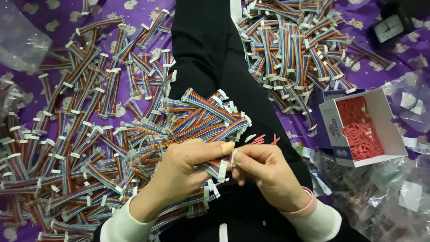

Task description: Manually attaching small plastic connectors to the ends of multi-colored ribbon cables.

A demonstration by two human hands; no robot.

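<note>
My left hand (186, 168) grips a rainbow ribbon cable by its white connector (222, 170), low in the middle of the view. My right hand (264, 172) pinches a small red piece (231, 157) against that connector's end. Both hands hover over my black-clad leg (210, 54). A bundle of rainbow cables (201, 118) lies across the leg just beyond the hands. A few loose red pieces (264, 140) rest on the leg near my right hand.
Heaps of rainbow cables with white connectors cover the purple cloth on the left (80, 125) and at the upper right (295, 49). An open white box of red pieces (363, 127) sits at the right. Clear plastic bags (394, 197) lie around it. A small clock (389, 28) lies in the far right corner.
</note>
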